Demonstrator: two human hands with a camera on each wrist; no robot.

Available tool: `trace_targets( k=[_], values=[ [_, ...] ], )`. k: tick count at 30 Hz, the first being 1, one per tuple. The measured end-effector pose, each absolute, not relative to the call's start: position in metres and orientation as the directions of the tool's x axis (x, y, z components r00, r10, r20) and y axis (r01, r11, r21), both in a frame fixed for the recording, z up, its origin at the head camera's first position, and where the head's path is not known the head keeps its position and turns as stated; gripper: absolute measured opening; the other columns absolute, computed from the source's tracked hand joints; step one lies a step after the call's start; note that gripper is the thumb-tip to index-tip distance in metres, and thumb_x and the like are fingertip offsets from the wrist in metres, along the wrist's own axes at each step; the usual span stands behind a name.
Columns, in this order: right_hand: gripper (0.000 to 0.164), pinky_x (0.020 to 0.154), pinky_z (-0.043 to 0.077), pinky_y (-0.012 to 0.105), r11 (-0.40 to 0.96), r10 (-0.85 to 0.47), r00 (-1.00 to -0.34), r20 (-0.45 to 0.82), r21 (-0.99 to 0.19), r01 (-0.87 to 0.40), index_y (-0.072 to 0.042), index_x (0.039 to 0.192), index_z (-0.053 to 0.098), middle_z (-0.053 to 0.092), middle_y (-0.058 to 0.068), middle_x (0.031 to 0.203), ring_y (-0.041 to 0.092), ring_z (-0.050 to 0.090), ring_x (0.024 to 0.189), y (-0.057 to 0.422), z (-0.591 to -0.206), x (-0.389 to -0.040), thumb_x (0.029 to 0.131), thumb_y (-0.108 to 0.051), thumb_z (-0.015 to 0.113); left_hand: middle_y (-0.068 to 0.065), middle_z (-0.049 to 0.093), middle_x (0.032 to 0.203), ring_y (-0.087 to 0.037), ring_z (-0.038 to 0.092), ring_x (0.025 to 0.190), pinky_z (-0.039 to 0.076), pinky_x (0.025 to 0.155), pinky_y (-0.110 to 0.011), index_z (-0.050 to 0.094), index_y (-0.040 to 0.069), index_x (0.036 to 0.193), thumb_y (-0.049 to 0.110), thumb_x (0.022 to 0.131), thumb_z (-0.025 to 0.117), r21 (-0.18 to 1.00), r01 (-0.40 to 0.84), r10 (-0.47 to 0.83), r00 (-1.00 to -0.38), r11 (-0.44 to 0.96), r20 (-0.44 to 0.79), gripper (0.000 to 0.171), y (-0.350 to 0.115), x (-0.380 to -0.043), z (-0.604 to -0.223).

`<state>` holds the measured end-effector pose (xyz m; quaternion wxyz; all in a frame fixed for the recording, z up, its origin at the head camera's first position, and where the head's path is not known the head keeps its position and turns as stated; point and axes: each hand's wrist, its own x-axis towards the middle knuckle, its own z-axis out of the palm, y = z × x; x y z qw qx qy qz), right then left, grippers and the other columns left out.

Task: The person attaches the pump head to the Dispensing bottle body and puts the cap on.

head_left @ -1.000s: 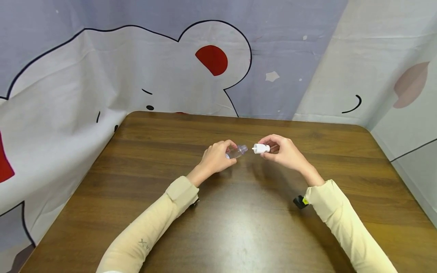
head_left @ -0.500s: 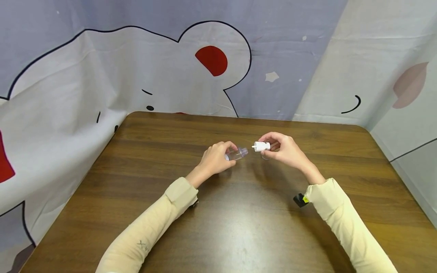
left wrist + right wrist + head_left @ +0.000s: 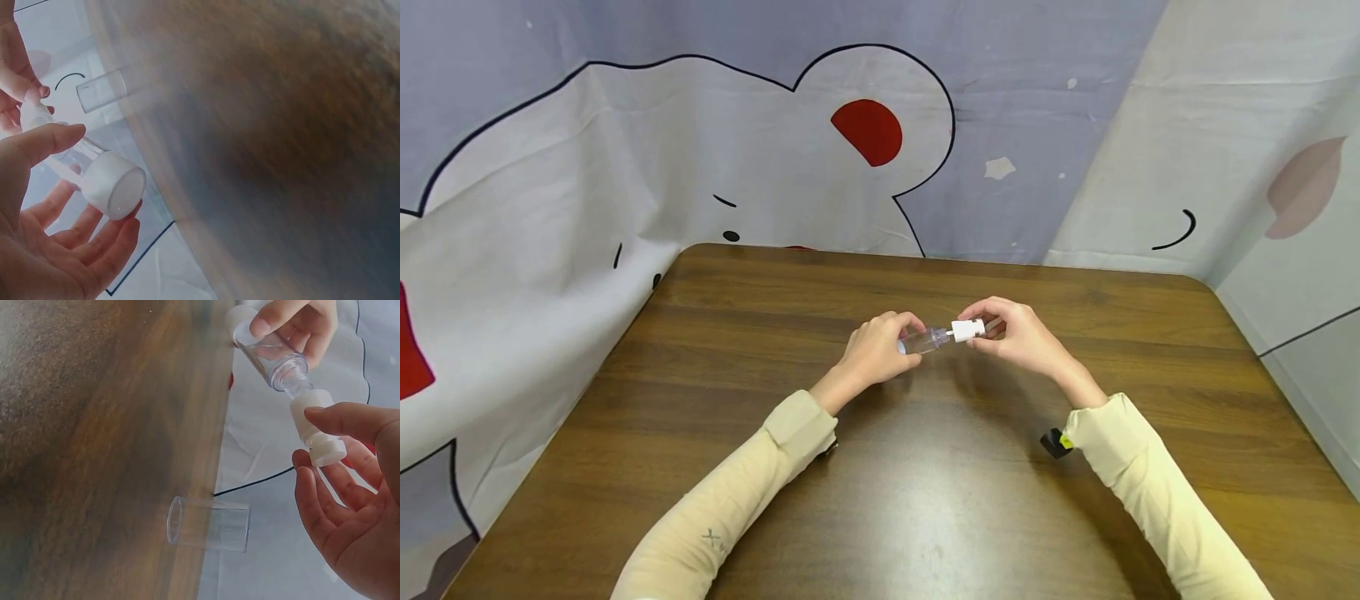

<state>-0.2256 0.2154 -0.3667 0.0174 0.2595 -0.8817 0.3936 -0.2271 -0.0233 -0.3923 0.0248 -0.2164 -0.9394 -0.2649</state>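
Observation:
My left hand (image 3: 874,348) grips a small clear bottle (image 3: 922,341) with a white base, its neck pointing right. In my right hand (image 3: 1021,340), thumb and fingers pinch a white pump head (image 3: 967,331). Its thin stem points left, right at the bottle's mouth. Both pieces are held lying nearly in line above the table. In the right wrist view the white pump head (image 3: 310,412) is close against the neck of the clear bottle (image 3: 270,357). The left wrist view shows the bottle's white base (image 3: 119,184) between thumb and fingers.
A clear cylindrical cap (image 3: 228,526) stands on the wooden table (image 3: 880,467), near the hands. Behind the table hangs a cloth (image 3: 760,150) with cartoon figures. A small black wrist device (image 3: 1056,443) shows below the right sleeve.
My right hand has moved left and slightly down with the pump head, so its stem now meets the bottle's mouth. The left hand has barely moved, still gripping the bottle.

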Motion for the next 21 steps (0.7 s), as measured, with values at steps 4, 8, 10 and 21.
trace_targets(
  k=[4, 8, 10, 21],
  values=[
    [0.030, 0.074, 0.055, 0.032, 0.537, -0.457, -0.856, 0.242, -0.692, -0.482, -0.005, 0.108, 0.066, 0.066, 0.010, 0.099, 0.025, 0.063, 0.085, 0.2137, -0.3703, -0.2264, 0.079, 0.002, 0.072, -0.002, 0.066, 0.098, -0.015, 0.061, 0.077, 0.042, 0.057, -0.027, 0.066, 0.024, 0.111, 0.027, 0.076, 0.077, 0.490, 0.425, 0.399, -0.902, 0.761, 0.164, 0.037, -0.0227, -0.2260, -0.3916],
    [0.031, 0.074, 0.055, 0.034, 0.537, -0.453, -0.857, 0.247, -0.691, -0.484, -0.006, 0.108, 0.066, 0.065, 0.010, 0.100, 0.024, 0.063, 0.086, 0.2127, -0.3740, -0.2263, 0.079, 0.001, 0.072, -0.002, 0.066, 0.098, -0.014, 0.060, 0.076, 0.042, 0.056, -0.027, 0.066, 0.024, 0.111, 0.027, 0.076, 0.077, 0.490, 0.431, 0.405, -0.899, 0.758, 0.165, 0.037, -0.0225, -0.2250, -0.3907],
    [0.031, 0.074, 0.055, 0.035, 0.538, -0.455, -0.855, 0.249, -0.688, -0.487, -0.006, 0.109, 0.066, 0.065, 0.010, 0.100, 0.022, 0.062, 0.085, 0.2121, -0.3754, -0.2258, 0.079, 0.001, 0.073, -0.002, 0.066, 0.097, -0.014, 0.059, 0.075, 0.042, 0.056, -0.027, 0.066, 0.024, 0.111, 0.027, 0.076, 0.077, 0.489, 0.434, 0.408, -0.898, 0.757, 0.165, 0.037, -0.0227, -0.2247, -0.3904],
    [0.032, 0.074, 0.056, 0.036, 0.522, -0.476, -0.837, 0.271, -0.679, -0.517, -0.004, 0.109, 0.065, 0.064, 0.011, 0.101, 0.020, 0.062, 0.085, 0.2067, -0.3756, -0.2239, 0.079, 0.001, 0.073, -0.002, 0.065, 0.095, -0.014, 0.059, 0.075, 0.041, 0.055, -0.025, 0.067, 0.023, 0.110, 0.028, 0.076, 0.079, 0.493, 0.452, 0.423, -0.889, 0.744, 0.176, 0.037, -0.0250, -0.2247, -0.3906]
  ],
)
